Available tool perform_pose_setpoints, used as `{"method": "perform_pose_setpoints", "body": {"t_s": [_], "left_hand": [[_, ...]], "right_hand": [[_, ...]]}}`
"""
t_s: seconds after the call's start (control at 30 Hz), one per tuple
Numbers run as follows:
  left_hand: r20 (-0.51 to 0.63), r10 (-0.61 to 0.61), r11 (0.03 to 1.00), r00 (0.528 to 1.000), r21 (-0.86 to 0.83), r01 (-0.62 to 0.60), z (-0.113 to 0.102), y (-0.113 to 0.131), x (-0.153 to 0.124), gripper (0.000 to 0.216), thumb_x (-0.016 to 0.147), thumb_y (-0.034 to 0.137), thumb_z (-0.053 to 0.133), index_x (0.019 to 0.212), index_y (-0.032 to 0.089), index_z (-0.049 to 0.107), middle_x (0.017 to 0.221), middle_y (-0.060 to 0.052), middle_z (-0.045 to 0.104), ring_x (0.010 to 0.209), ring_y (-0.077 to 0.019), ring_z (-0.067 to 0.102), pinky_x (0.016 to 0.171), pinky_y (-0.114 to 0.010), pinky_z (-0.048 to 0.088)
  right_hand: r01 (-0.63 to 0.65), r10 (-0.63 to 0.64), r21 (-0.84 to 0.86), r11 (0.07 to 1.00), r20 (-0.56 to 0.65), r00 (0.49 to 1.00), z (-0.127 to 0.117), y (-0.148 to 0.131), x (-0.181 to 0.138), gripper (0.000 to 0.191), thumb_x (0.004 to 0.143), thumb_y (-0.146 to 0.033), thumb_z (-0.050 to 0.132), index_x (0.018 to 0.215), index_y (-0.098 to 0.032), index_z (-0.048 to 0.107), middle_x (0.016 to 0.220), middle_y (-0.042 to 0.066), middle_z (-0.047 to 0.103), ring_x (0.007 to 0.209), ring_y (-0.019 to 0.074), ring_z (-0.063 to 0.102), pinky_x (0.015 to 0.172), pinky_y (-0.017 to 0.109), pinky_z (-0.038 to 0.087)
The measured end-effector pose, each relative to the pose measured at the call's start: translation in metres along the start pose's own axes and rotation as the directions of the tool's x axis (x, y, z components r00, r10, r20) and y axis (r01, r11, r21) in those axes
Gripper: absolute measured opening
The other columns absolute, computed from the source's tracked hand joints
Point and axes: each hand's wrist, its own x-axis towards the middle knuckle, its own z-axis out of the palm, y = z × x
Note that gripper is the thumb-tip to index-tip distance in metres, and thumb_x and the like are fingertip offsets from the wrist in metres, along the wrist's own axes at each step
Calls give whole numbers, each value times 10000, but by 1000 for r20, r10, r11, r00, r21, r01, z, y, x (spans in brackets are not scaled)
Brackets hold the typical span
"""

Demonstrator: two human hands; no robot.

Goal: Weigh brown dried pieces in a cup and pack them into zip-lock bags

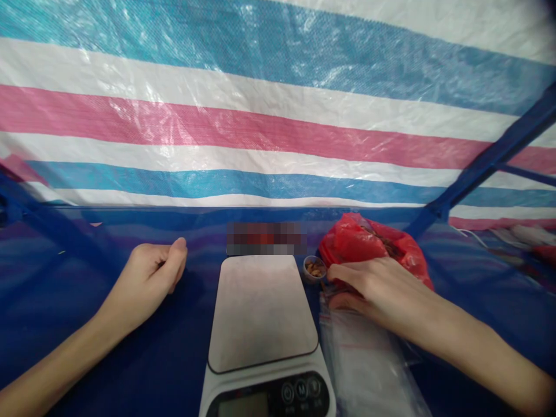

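Note:
My left hand (154,272) rests as a loose fist on the blue surface, left of a kitchen scale (264,313), with nothing showing in it. On the other side of the scale, my right hand (373,286) is bent with its fingertips close together beside a small clear cup (313,270) of brown pieces. What those fingertips hold, if anything, I cannot make out. Below that hand lie clear plastic bags (369,359). Just behind it sits an open red plastic bag (351,240) with brown contents, partly hidden by the hand. The scale's plate is bare.
Behind the scale is a dark flat object (264,237), blurred out. Blue metal bars (490,156) frame the table at both sides. A striped plastic sheet (243,121) hangs across the back. More items lie blurred at the far right.

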Motion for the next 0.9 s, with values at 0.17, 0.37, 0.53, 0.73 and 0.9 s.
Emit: {"method": "perform_pose_setpoints", "body": {"t_s": [0.17,0.37,0.53,0.73,0.9], "left_hand": [[4,-28,1000,1000,4,28,0,1,0,700,971,629,305,405,236,428,390,-23,475,390,-126,461,462,-259,367],[11,-43,999,999,-13,43,1,1,-1,705,980,638,297,404,251,419,387,-27,470,393,-144,465,451,-276,374],[12,-54,997,998,-51,55,0,-2,0,702,1004,608,309,410,253,427,389,-20,486,401,-149,479,463,-283,386],[14,-55,996,998,-71,56,-3,-2,0,709,1023,577,308,411,246,445,392,-13,491,406,-146,479,503,-289,399],[12,-54,997,998,-61,55,-2,-4,0,712,1024,575,310,410,243,446,392,-11,484,406,-145,475,507,-291,393]], "right_hand": [[-77,76,92,993,15,997,6,0,4,176,844,-227,894,936,-248,744,803,-12,798,725,237,770,587,310,386],[-191,201,128,973,-76,977,26,-9,7,133,977,-308,755,881,-228,714,828,20,785,731,237,764,624,299,451],[-208,225,159,965,-100,969,33,-9,7,85,981,-221,703,897,-233,710,818,11,774,706,217,751,613,282,467],[-197,272,355,914,-175,946,27,-5,10,161,991,-229,649,832,-229,670,622,-33,622,518,153,576,503,267,387],[-46,300,527,849,-408,862,20,-8,15,156,1028,-284,648,900,-221,714,788,25,718,695,187,672,659,295,536]]}}
